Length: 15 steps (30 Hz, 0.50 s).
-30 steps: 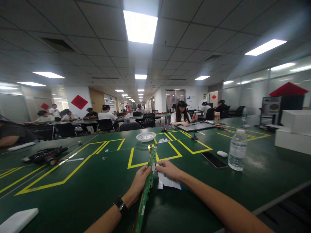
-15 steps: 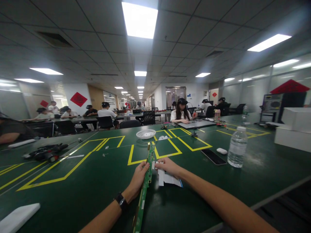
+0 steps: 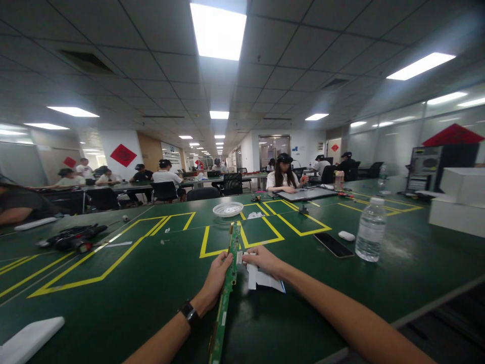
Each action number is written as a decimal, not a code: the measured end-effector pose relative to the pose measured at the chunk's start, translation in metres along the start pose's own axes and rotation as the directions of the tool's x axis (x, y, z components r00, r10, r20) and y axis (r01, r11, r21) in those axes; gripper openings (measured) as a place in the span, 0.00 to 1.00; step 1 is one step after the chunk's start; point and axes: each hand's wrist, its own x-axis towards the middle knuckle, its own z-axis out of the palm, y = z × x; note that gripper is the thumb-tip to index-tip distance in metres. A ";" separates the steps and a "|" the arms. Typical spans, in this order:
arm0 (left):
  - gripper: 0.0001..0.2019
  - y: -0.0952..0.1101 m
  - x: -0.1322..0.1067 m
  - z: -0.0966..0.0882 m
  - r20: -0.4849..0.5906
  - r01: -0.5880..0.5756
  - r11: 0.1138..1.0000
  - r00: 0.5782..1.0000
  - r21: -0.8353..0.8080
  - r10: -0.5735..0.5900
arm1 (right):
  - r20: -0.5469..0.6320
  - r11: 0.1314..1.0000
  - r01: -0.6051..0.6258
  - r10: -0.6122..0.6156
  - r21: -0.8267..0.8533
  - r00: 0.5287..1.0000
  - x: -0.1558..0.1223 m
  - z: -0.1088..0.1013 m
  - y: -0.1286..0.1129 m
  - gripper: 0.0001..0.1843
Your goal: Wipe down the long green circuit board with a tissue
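A long, narrow green circuit board [image 3: 225,306] is tilted up over the table, its far end raised. My left hand [image 3: 215,278] grips it by the left edge near the upper part, thumb on its face. Close to the board's right edge, my right hand [image 3: 263,260] is closed on a white flat ribbon cable [image 3: 267,279]. The cable's end touches or nearly touches the board; which one I cannot tell. Its wide part hangs below my fingers and ends in a blue-edged tip.
Ahead is a white round basket [image 3: 228,209]. On the right are a black phone [image 3: 333,245], a white mouse-like object [image 3: 346,236], a water bottle [image 3: 370,230] and white boxes [image 3: 456,217]. Dark tools [image 3: 74,237] lie left. A person [image 3: 283,177] sits across the green table [image 3: 144,313].
Almost nothing differs. Both hands keep their hold on the board and the ribbon cable, and the view has shifted very slightly.
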 end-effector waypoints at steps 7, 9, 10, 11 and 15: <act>0.15 0.002 -0.001 0.003 0.021 -0.004 1.000 1.000 -0.006 0.004 | -0.003 0.999 -0.041 0.041 -0.022 0.999 0.001 0.001 0.002 0.13; 0.15 0.003 -0.002 0.004 0.002 -0.011 1.000 1.000 0.025 0.011 | -0.018 0.997 -0.047 0.046 -0.053 0.999 0.001 0.001 0.002 0.12; 0.16 0.004 -0.003 0.004 -0.001 -0.025 0.998 1.000 0.052 0.025 | -0.022 0.997 -0.038 0.036 -0.073 0.999 0.001 0.001 0.001 0.12; 0.16 0.005 -0.003 0.004 0.005 -0.045 0.996 0.999 0.083 0.045 | -0.018 0.995 -0.021 0.019 -0.095 1.000 0.001 0.000 0.001 0.12; 0.17 0.008 -0.005 0.001 0.040 -0.086 0.980 0.996 0.179 0.080 | 0.063 0.983 0.056 -0.046 -0.176 0.997 0.000 -0.003 0.000 0.13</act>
